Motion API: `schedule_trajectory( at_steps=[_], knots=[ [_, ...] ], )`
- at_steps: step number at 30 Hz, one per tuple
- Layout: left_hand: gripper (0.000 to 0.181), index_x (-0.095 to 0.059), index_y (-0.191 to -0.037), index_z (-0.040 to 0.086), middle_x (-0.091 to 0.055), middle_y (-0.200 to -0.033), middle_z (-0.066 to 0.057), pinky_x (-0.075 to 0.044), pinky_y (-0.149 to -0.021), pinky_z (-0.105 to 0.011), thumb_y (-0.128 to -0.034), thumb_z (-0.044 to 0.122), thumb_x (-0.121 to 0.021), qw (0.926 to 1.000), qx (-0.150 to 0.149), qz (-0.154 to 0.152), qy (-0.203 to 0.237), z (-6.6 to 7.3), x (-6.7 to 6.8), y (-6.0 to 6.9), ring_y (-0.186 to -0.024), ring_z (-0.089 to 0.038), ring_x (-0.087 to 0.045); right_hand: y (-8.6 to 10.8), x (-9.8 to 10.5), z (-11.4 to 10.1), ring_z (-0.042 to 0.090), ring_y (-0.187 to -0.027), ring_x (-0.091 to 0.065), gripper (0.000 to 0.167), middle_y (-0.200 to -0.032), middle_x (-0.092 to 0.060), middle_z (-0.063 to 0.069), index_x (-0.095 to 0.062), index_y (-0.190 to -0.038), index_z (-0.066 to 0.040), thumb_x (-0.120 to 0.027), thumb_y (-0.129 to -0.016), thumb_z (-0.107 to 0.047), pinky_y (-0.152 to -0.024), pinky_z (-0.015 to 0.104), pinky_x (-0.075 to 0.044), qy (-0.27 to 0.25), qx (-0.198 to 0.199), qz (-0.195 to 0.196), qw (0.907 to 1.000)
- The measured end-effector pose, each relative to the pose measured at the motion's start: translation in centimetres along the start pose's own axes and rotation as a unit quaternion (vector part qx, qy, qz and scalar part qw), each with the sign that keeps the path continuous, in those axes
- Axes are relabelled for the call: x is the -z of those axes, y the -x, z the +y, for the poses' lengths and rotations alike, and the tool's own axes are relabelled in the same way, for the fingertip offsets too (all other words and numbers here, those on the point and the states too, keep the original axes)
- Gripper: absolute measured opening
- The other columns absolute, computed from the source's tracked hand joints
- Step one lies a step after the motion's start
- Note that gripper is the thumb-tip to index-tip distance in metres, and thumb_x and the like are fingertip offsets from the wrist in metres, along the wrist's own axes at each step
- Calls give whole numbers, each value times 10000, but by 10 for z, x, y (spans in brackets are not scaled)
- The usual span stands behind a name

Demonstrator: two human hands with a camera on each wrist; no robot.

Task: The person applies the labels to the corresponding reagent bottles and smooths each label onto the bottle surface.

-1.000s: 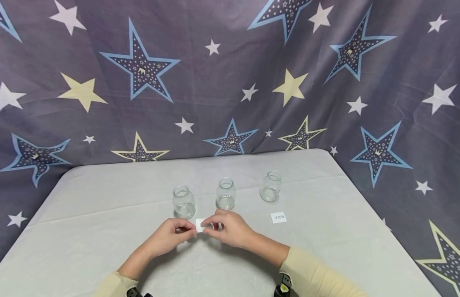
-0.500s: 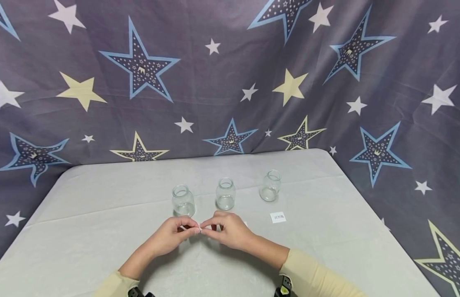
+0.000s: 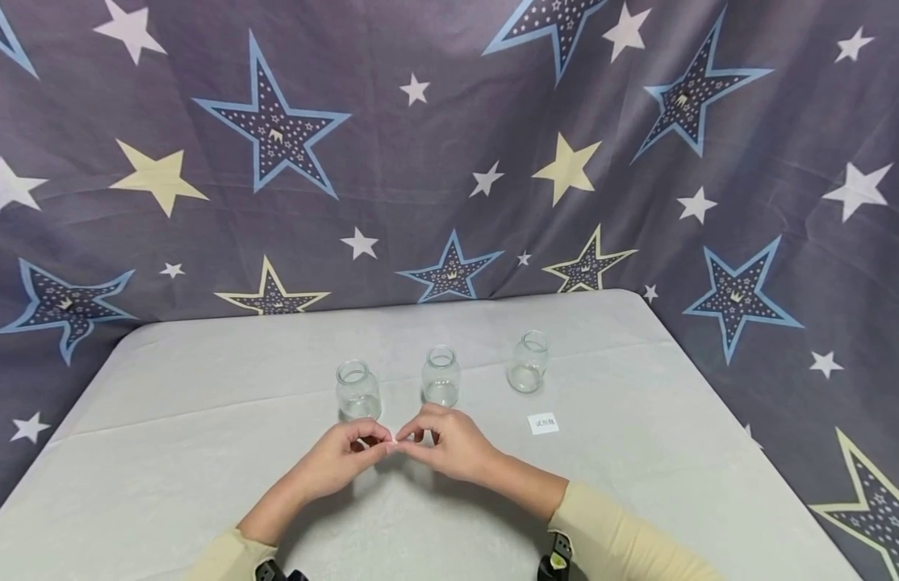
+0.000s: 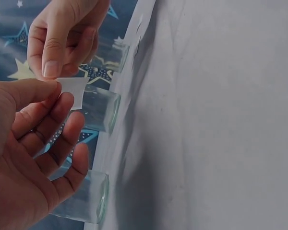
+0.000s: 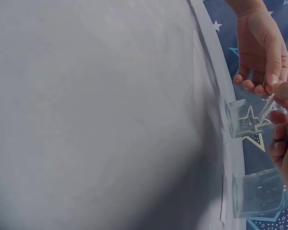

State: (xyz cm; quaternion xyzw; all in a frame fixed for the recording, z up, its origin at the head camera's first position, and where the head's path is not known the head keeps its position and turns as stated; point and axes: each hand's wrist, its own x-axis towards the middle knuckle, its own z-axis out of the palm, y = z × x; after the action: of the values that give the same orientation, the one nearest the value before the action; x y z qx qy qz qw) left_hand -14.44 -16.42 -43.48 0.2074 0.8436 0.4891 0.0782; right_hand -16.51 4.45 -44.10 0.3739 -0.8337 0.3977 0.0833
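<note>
The left hand [image 3: 336, 460] has edged toward the right hand [image 3: 453, 444], and both now pinch a small white slip [image 4: 75, 91] just in front and right of the leftmost jar [image 3: 358, 394], where opposing tugs could crease or tear it.

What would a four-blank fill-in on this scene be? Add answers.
On the table stand ____ glass jars.
The paper label between the left hand and right hand is coloured ____.
In the head view, the lettered label lies nearest the ____ jar.
The backdrop is patterned with ____.
Missing: three; white; rightmost; stars.
</note>
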Motion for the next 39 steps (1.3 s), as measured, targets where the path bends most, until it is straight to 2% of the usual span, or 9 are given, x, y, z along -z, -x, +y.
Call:
schedule_trajectory(
  at_steps=[8,18,33,39],
  knots=[
    [131,-681,-904,96,-650,-869,-15,-470,-658,-224,-886,216,-633,10000,-24,1,-70,2,-1,-2,-760,-20,-551,4,4,2,157,-601,-534,95,-782,-599,-21,-719,-877,-155,-694,-840,-239,-549,92,-378,-20,-204,60,9998],
    [131,-682,-916,80,-652,-882,-27,-466,-660,-219,-879,199,-638,10000,39,-35,-2,4,0,-2,-737,-6,-540,3,8,4,-20,-607,-431,47,-797,-604,-35,-695,-861,-138,-670,-850,-175,-545,130,-406,-245,-415,44,9988],
    [142,-675,-887,58,-623,-839,-26,-478,-626,-213,-878,195,-639,9998,131,-154,29,-2,-4,-1,-704,-3,-543,6,11,6,-7,-599,-423,45,-811,-612,-41,-640,-832,-147,-615,-867,-159,-552,149,-396,-386,-780,-216,9960],
    [162,-669,-901,34,-622,-814,-28,-466,-610,-210,-878,191,-637,9995,279,-160,10,-3,-3,-2,-678,-22,-548,6,12,9,10,-570,-423,40,-803,-619,-29,-631,-838,-141,-607,-871,-140,-531,159,-391,-557,-878,-126,9945]
  ],
)
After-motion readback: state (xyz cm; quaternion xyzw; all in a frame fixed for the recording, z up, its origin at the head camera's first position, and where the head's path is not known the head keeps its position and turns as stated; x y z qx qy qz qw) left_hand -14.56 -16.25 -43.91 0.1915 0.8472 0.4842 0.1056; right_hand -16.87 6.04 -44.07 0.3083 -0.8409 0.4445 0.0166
